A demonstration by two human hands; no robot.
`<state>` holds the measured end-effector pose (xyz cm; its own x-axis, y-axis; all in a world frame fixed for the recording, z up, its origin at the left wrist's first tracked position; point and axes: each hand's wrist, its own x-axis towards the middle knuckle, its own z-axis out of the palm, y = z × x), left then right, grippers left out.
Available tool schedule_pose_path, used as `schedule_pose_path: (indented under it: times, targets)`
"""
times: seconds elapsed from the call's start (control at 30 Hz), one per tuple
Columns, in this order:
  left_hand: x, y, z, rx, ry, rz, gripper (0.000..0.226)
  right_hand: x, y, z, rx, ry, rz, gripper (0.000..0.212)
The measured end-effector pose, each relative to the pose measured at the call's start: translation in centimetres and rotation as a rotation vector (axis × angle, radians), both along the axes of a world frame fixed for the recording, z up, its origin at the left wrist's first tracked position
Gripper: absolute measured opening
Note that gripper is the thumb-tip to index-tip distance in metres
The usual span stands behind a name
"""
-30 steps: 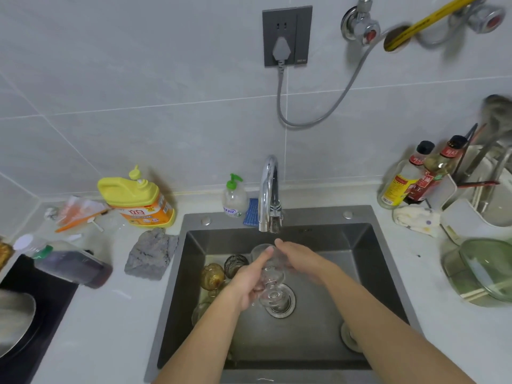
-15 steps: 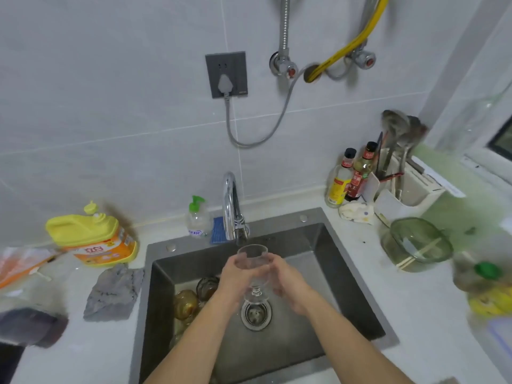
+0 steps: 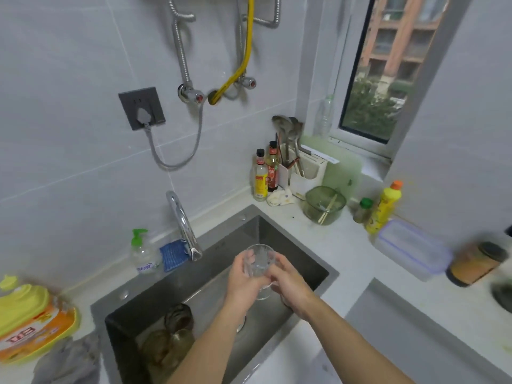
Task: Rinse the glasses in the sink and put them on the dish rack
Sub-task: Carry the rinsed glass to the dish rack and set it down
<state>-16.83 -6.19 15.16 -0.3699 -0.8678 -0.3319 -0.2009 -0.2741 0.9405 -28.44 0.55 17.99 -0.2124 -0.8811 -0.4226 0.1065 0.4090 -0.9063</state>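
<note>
Lifted clear of the faucet (image 3: 184,225) since half a second ago, the clear stemmed glass (image 3: 259,263) now rides upright above the middle of the sink (image 3: 277,236), nearer its right edge, as the view swings toward the window (image 3: 374,79). The left hand (image 3: 243,284) curls its fingers (image 3: 240,268) round the bowl's left side; the right hand (image 3: 291,286) grasps the lower bowl and stem from the right, so the glass sits clasped between both hands, rim up. Wet ribbed glass is probably slippery (no running water shows): a loosened grip could drop it onto the steel basin or onto the brown glasses (image 3: 171,339) lying at the sink's front-left corner, and a low carry could clip its foot on the sink's right rim.
</note>
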Motion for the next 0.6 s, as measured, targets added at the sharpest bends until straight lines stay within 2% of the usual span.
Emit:
schedule_pose_path:
  times: [0.13, 0.33, 0.4, 0.5, 0.6]
  targets:
    - [-4.1, 3.5, 2.0, -0.021, 0.051, -0.117, 0.062, -3.5, 4.9, 1.1, -0.051, 0.048, -0.17, 0.039]
    - [-12.5, 11.6, 3.4, -0.036, 0.1, -0.293, 0.058, -9.9, 15.7, 2.3, -0.096, 0.061, -0.44, 0.026]
    - [-15.6, 15.8, 4.5, -0.054, 0.11, -0.399, 0.064, -12.2, 20.5, 2.6, -0.11, 0.047, -0.532, 0.027]
    - [-20.3, 22.5, 5.6, -0.048, 0.133, -0.532, 0.088, -15.6, 27.8, 3.0, -0.13, 0.041, -0.684, 0.027]
    - [-24.7, 29.0, 6.0, 0.006, 0.163, -0.63, 0.082, -18.6, 35.1, 3.4, -0.137, 0.044, -0.849, 0.031]
